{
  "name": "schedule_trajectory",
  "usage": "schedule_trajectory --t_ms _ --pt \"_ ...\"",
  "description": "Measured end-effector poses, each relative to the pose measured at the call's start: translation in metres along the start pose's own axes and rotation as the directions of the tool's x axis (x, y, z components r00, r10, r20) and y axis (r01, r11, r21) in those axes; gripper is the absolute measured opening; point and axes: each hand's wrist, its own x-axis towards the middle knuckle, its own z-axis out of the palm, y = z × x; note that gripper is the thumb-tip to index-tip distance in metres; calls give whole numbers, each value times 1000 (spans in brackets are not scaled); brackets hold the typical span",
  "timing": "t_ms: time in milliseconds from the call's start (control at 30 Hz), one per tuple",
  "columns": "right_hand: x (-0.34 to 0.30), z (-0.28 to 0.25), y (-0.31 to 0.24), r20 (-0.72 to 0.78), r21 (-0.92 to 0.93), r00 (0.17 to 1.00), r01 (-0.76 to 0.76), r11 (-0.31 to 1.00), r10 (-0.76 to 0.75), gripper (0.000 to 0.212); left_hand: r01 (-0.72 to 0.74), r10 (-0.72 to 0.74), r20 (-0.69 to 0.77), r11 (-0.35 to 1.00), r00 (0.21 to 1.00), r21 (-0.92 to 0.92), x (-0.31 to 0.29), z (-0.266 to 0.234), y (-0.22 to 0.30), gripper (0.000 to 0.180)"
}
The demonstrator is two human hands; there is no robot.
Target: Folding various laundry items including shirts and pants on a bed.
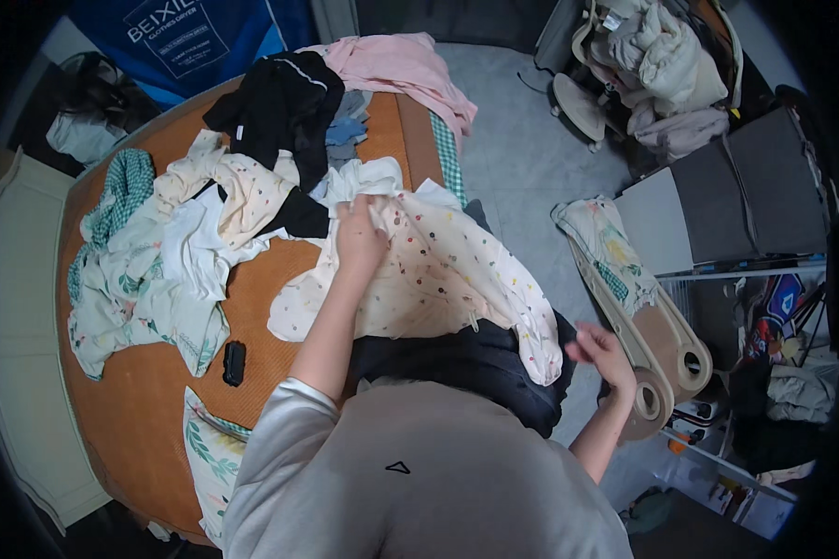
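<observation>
A cream long-sleeved top with small coloured prints [429, 252] lies spread over my lap and the bed edge. My left hand [362, 238] is closed on its upper part, the fingers pinching the fabric. One sleeve stretches right and hangs over my thigh, its end [543, 361] close to my right hand [606, 359]. That hand is apart from the sleeve, with loosely bent, spread fingers and nothing in them. A white cloth [368, 175] lies just beyond my left hand.
The brown bed mat [140, 419] holds a pile of leaf-print cloth [144, 312], black clothing [284, 107], a pink garment [396, 70] and a small black object [234, 363]. To the right stand a beige chair-like frame [615, 289], a rack [746, 270] and a clothes heap [662, 65].
</observation>
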Motion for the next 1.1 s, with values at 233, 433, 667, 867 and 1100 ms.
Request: schedule_trajectory --t_ms 233,433,667,867,1100 --pt "43 118 -97 164 -22 682 725 688 -713 42 -452 707 292 660 644 -600 -76 -48 141 31" --pt "67 164 -116 53 -636 821 466 615 -568 43 -499 951 195 293 240 -816 -105 -29 193 34" --pt "58 200 -152 -252 -921 879 -89 380 -405 44 -84 984 131 122 -122 -989 -155 -36 214 32" --pt "53 221 -174 -567 -814 768 -577 65 -298 45 788 975 192 204 -110 -581 -141 -59 225 41" --pt "44 245 -206 -778 -386 510 -849 -361 -366 45 913 952 267 238 -151 -331 -144 -55 221 65"
